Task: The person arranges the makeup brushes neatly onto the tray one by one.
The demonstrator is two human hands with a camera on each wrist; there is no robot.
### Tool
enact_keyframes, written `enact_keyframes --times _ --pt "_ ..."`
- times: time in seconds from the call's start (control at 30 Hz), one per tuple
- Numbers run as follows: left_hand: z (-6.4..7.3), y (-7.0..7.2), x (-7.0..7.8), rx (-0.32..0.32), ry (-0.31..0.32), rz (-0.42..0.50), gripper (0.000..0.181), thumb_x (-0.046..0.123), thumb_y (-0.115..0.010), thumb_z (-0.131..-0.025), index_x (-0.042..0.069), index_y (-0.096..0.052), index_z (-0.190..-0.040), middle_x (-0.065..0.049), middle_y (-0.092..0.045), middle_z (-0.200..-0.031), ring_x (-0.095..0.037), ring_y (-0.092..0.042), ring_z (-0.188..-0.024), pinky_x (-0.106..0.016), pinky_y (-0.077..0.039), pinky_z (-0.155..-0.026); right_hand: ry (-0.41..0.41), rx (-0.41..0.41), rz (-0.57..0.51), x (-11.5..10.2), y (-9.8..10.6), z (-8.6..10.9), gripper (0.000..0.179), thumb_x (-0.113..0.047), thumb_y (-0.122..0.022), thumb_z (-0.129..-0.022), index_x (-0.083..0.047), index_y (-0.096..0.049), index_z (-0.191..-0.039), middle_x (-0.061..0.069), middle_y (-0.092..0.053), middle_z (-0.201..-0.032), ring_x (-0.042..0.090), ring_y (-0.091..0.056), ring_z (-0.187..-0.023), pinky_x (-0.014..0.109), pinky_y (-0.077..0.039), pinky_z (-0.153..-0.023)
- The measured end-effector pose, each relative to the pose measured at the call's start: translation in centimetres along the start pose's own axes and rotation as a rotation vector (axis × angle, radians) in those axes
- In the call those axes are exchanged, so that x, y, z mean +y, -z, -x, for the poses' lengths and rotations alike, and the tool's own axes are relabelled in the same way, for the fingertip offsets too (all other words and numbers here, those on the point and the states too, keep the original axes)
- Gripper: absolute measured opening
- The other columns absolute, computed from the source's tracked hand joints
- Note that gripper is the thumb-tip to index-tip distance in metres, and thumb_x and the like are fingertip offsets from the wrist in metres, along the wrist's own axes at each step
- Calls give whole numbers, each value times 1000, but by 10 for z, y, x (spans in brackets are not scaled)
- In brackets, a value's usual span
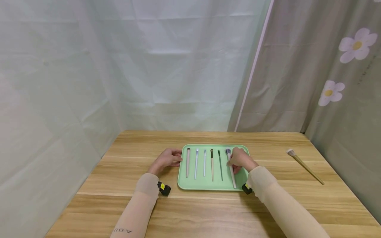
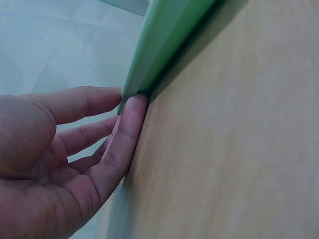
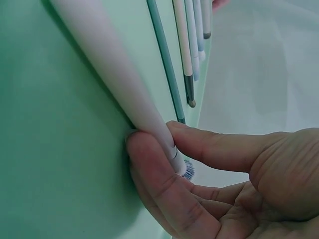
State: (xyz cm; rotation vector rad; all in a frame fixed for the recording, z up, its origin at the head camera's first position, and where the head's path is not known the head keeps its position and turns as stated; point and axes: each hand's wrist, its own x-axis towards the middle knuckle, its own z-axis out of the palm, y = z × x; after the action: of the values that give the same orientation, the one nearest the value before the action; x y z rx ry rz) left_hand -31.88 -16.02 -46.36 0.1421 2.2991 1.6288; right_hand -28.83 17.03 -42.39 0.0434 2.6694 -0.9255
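Note:
A light green tray (image 1: pixel 190 184) lies on the table. My left hand (image 1: pixel 168 158) grips its left edge; in the left wrist view the thumb touches the rim and a finger reaches under the tray's edge (image 2: pixel 162 40). Toward the tray's right side, my right hand (image 1: pixel 241 158) pinches a thick white-handled makeup brush (image 1: pixel 232 173) between thumb and fingers, near its dark-and-pale bristle end. This brush (image 3: pixel 117 69) lies along the tray, slightly slanted. Left of it, in a row, are a thin green makeup brush (image 1: pixel 220 167), a tan-handled one (image 1: pixel 212 167) and several pale ones (image 1: pixel 196 167).
A gold-handled makeup brush (image 1: pixel 306 168) lies slantwise on the wooden table (image 1: pixel 190 215), right of the tray. Pale curtains (image 1: pixel 178 66) hang behind and on the left, with a grey flowered curtain (image 1: pixel 285 82) on the right.

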Motion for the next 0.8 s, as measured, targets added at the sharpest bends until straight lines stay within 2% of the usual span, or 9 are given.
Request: enact_keyframes --times 0.2,0.5,0.8 --pt "1 -1 1 -3 4 9 44 -5 -66 -98 -9 -57 -141 -19 -66 -116 -16 -68 -91 -30 -63 -82 2 6 29 0 0 -1 20 -3 -77 -92 4 -66 -78 16 -67 -67 19 -69 -49 27 -60 -52" --pt "3 -1 4 -11 1 13 44 -4 -65 -98 -9 -56 -141 -20 -67 -119 -17 -68 -95 -30 -63 -83 -2 6 43 -1 1 2 24 -8 -78 -94 3 -67 -75 15 -68 -67 21 -71 -51 28 -62 -60" --pt "4 -1 3 -6 -1 -2 44 -3 -65 -99 -9 -56 -141 -22 -66 -120 -19 -68 -97 -33 -63 -85 -7 4 26 0 2 3 22 -8 -78 -94 3 -67 -78 16 -68 -71 20 -70 -51 28 -61 -56"
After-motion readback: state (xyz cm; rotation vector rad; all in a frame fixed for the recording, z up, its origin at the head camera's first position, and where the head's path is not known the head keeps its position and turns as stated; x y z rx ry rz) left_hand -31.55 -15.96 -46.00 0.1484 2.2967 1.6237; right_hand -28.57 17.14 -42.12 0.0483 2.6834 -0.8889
